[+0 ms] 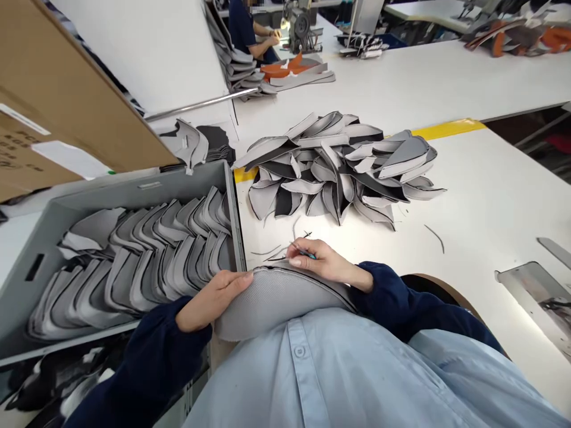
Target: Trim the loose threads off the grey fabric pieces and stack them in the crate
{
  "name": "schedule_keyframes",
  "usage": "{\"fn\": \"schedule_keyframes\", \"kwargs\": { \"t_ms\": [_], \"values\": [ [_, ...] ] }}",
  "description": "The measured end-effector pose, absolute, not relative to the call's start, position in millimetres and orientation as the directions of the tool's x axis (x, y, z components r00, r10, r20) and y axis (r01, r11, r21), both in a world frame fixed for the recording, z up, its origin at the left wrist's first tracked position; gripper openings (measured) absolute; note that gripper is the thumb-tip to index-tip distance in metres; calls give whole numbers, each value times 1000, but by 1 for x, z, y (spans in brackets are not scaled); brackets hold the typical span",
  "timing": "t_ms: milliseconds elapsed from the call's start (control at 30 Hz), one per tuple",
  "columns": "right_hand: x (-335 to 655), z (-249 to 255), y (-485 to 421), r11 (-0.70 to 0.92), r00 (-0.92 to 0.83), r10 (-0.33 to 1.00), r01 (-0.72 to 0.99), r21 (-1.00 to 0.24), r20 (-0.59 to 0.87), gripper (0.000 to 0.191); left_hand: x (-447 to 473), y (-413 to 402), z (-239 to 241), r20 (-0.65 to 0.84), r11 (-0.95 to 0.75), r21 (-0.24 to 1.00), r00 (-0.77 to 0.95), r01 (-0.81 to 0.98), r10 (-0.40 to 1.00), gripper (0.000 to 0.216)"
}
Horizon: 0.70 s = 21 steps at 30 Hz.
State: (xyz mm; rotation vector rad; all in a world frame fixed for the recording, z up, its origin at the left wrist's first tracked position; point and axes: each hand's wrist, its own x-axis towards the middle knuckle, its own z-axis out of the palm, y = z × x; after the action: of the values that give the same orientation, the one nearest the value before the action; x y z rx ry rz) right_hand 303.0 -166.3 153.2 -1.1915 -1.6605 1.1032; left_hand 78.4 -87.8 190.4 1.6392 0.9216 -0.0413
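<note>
A curved grey mesh fabric piece (263, 300) with dark edging lies against my body at the table's front edge. My left hand (218, 297) grips its left end, thumb on top. My right hand (323, 260) is closed above the piece's upper edge, around small blue-handled thread snips (307, 254). The snips are mostly hidden by the fingers, with a thin dark tip pointing left near the edging. Just beyond the hands, cut dark thread ends (272, 252) lie on the white table.
A grey plastic crate (236, 226) at left holds rows of similar curved pieces. A loose heap of grey pieces (330, 166) lies ahead. A cardboard box (75, 89) stands behind the crate. Sewing machine parts (542, 303) are at right. A co-worker (243, 30) sits at a far sewing machine.
</note>
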Motion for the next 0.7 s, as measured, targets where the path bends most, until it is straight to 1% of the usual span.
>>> {"fn": "schedule_keyframes", "kwargs": {
  "t_ms": [67,133,200,233,300,333,400,467,567,633,700],
  "values": [
    [298,161,-173,238,-237,959,368,-899,157,47,75,-92,187,-536,120,809,640,575,550,46],
    [294,165,-176,280,-291,943,440,-853,159,44,73,-96,183,-600,250,787,602,565,527,47],
    [292,161,-176,256,-331,936,409,-876,119,36,72,-99,179,-652,382,757,577,530,491,47],
    [291,157,-174,219,-343,935,359,-907,90,36,72,-101,178,-664,432,747,571,505,483,46],
    [292,147,-171,138,-337,941,268,-954,41,43,72,-103,176,-668,492,742,566,457,482,45],
    [293,144,-170,120,-316,948,255,-959,35,46,73,-103,176,-669,506,740,566,443,483,44],
    [296,145,-170,168,-260,962,314,-934,86,50,74,-103,177,-672,518,735,570,436,473,43],
    [298,153,-174,252,-253,956,449,-858,148,50,75,-102,180,-668,512,738,579,439,467,44],
    [298,167,-179,325,-298,941,657,-681,162,44,76,-100,183,-647,482,758,599,439,473,45],
    [297,172,-181,362,-308,932,734,-575,193,42,76,-100,184,-635,468,768,608,436,476,46],
    [297,171,-183,405,-325,914,769,-494,244,41,75,-100,184,-627,456,776,614,436,480,47]
  ]
}}
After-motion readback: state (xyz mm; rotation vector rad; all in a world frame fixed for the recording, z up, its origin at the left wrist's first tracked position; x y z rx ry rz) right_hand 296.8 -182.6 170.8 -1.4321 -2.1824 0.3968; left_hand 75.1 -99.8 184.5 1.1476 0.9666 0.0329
